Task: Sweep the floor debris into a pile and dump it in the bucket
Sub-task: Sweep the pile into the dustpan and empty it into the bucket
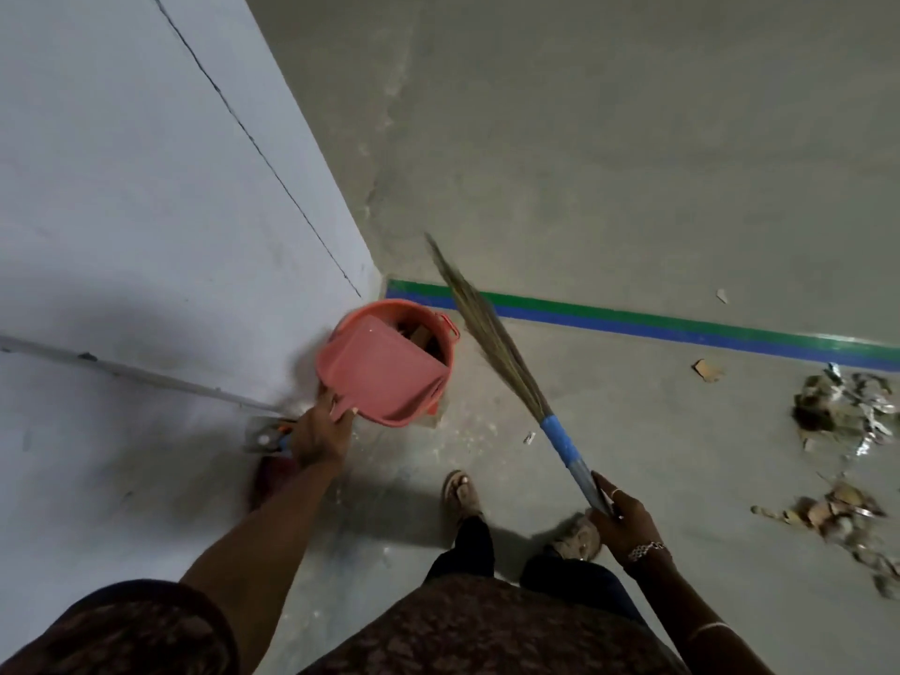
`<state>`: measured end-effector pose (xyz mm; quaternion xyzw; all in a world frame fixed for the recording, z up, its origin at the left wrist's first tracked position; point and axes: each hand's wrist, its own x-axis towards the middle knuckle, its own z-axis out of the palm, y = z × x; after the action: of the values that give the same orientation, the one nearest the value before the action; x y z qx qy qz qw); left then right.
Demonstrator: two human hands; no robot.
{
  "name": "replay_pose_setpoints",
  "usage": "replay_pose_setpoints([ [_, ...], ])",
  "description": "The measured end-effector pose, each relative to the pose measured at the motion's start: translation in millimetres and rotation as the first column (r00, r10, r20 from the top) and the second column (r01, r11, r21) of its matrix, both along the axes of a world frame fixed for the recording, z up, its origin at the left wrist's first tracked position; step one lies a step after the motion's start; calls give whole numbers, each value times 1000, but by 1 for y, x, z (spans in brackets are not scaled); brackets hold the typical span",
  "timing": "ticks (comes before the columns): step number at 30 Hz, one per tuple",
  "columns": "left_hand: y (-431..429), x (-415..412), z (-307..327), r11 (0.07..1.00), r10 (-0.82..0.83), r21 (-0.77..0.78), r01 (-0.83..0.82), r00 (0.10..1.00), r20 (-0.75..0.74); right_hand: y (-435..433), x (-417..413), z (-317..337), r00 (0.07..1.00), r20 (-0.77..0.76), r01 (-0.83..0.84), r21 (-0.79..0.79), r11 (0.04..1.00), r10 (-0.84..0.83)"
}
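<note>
Evidently a dump is under way: the left hand (319, 433) grips the pink dustpan (380, 367) by its handle and tips it over the pink bucket (419, 306), which is tucked at the wall's (146, 236) foot by the floor tape (682, 326). The right hand (621, 521) clasps the grass broom (492, 333), bristles lifted clear, parked I'd guess. Two debris piles (842, 406) wait well apart, near the floor's right edge.

The dustpan (384, 367) tilts over the bucket (445, 328) (against the wall (146, 211)), debris (847, 406) well right.
</note>
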<state>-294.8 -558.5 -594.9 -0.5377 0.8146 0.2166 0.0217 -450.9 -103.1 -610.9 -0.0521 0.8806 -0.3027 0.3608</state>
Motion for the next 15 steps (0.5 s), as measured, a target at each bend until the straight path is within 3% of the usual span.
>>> replay_pose_setpoints([
  [3, 42, -2, 25, 999, -18, -28, 19, 999, 47, 17, 0, -2, 996, 3, 84, 55, 995, -85],
  [8, 103, 0, 20, 990, -132, 49, 134, 991, -30, 62, -3, -29, 979, 145, 118, 168, 979, -143],
  [15, 165, 10, -17, 984, -161, 85, 154, 984, 73, 86, 10, -67, 949, 315, -51, 233, 971, -26],
])
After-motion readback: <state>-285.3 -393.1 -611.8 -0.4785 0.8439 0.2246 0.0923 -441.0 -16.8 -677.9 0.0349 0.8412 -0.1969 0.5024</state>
